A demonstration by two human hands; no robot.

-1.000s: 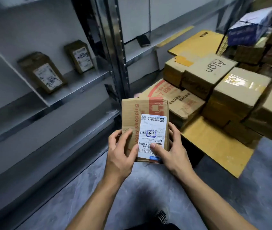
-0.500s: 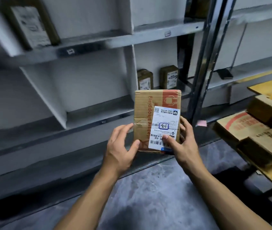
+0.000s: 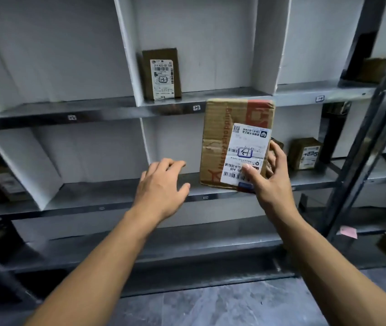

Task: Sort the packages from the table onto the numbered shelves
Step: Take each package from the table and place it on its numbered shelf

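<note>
- Only the right hand (image 3: 269, 184) gripped the package (image 3: 222, 142), thumb on its label.
- Left hand (image 3: 161, 184) hovered beside it before the shelves (image 3: 107, 109), fingers (image 3: 173, 164) released, holding nothing.

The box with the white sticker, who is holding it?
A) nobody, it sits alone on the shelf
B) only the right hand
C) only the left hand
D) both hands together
B: the right hand grips the box, thumb on the sticker and fingers behind its edge, while the left hand is open beside it, not touching.
</note>
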